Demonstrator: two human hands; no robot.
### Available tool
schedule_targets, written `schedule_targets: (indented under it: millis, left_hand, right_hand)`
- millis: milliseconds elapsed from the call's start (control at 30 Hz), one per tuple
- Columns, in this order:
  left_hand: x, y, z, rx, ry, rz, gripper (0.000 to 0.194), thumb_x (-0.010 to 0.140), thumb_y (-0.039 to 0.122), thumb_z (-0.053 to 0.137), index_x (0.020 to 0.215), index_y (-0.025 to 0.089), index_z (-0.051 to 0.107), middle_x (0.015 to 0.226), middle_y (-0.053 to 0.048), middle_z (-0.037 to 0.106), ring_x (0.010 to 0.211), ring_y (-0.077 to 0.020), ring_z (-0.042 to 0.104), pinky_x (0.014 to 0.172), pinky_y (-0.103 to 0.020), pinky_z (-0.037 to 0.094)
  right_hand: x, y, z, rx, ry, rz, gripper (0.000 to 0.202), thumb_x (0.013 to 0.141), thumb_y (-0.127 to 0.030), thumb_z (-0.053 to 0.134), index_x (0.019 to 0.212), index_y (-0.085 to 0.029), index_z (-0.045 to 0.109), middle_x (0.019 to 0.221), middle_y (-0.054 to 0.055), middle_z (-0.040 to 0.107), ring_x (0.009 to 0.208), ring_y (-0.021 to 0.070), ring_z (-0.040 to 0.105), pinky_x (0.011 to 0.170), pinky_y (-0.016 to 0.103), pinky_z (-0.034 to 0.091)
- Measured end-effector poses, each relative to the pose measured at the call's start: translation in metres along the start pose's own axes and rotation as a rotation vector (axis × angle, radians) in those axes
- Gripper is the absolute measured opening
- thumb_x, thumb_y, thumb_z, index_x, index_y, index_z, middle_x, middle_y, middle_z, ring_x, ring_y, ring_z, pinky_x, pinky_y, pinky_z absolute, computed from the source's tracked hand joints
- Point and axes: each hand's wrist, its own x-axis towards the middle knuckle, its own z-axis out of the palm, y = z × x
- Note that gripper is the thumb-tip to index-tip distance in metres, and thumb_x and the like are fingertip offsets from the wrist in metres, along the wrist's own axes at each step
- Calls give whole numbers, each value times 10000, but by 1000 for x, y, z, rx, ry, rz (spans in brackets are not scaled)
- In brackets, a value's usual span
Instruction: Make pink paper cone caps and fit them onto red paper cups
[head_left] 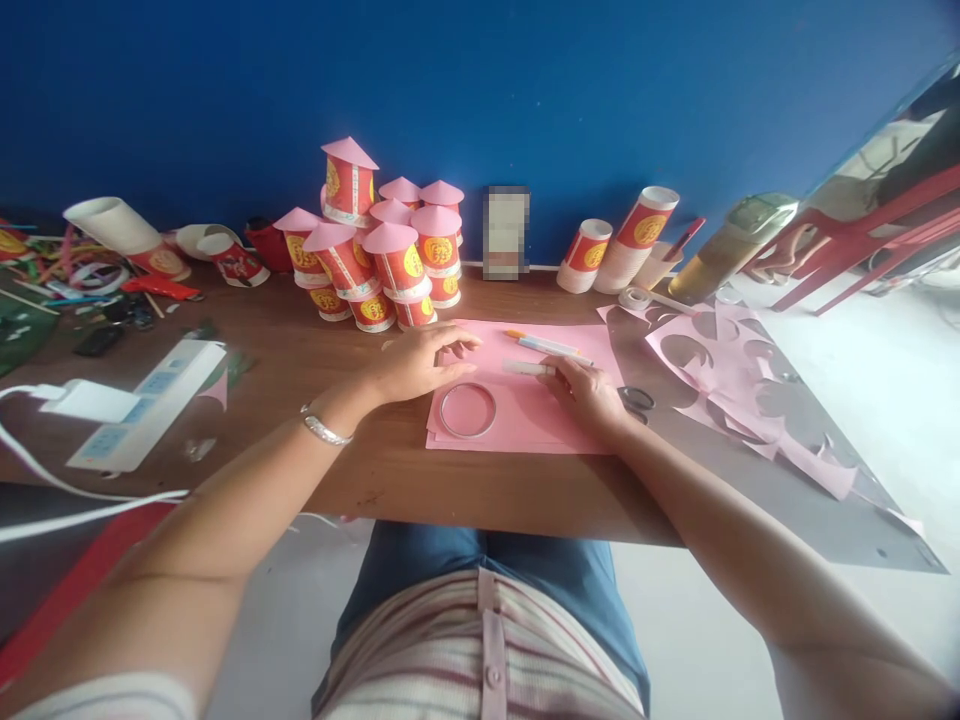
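Pink paper sheets (525, 425) lie on the table in front of me. At their left edge is my left hand (420, 362), fingers stretched out and slightly bent, holding nothing. My right hand (586, 392) pinches one end of a short, pale, see-through strip like a small ruler (525, 367), low over the paper. A thin round ring (469, 436) rests on the sheet below my left fingers. Beyond the strip lies a white and blue pen with an orange end (551, 347). Dark-handled scissors (637, 399) sit just right of my right wrist, partly hidden.
Several red paper lanterns with pink cone roofs (390, 240) are stacked at the back. Cut pink scraps (739, 385) cover the right side. A power strip (150, 405) with a white plug lies left. Red-wrapped tubes (645, 232) and a bottle (731, 245) stand back right.
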Motion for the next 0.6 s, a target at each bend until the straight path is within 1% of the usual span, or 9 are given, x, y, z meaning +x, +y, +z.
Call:
schedule_targets:
  millis: [67,167,233,333,400,467,533,600]
  left_hand:
    - [12,-4,9,-41,-2,-2,241,937,333,662,1111,170,700,1078,-68,757,877,-152,701,853,-312,588]
    - [27,-12,27,-52,37,3,203,932,304,621,1053,167,708,1047,-71,750,809,-143,669,802,-310,578]
    - [34,-17,38,-28,89,13,173,934,295,603,1001,172,704,960,-60,730,794,-147,652,780,-305,556]
    - [41,-23,46,9,169,6,131,909,297,630,863,176,648,812,-23,655,726,-140,601,710,-281,507]
    - [43,-29,48,22,199,-2,192,887,318,664,780,183,580,754,-1,605,677,-130,552,666,-268,467]
    - [44,-35,50,26,194,8,304,901,371,659,701,191,515,690,15,555,647,-128,511,652,-271,433]
    - [42,-42,52,13,156,22,416,934,440,619,634,195,467,624,25,505,619,-129,473,645,-279,407]
    - [39,-47,54,-19,114,12,481,950,494,589,600,194,451,588,31,483,595,-124,447,632,-280,388]
  right_hand:
    - [1,1,1,-13,7,-10,279,1040,-353,449,1078,-225,694,903,67,743,781,213,667,694,297,483]
    - [2,4,0,-85,29,-10,274,1042,-345,457,1054,-216,698,921,78,713,806,213,650,682,292,469]
    - [3,6,-4,-118,72,-3,278,1050,-356,458,1063,-211,695,921,82,695,829,217,646,687,291,466]
    - [5,9,-14,-114,177,38,300,1066,-368,435,1094,-210,688,914,78,685,841,219,643,738,299,481]
    - [7,14,-19,-106,240,85,308,1066,-376,433,1089,-210,692,913,78,690,844,226,644,765,312,492]
    - [9,21,-22,-103,258,123,304,1056,-386,450,1072,-215,700,920,80,700,845,234,646,763,323,495]
    - [11,30,-23,-109,219,146,301,1047,-394,466,1057,-220,711,929,80,711,842,239,649,747,330,492]
    - [15,40,-22,-131,150,158,302,1041,-391,477,1058,-215,723,949,84,722,859,242,657,748,335,489]
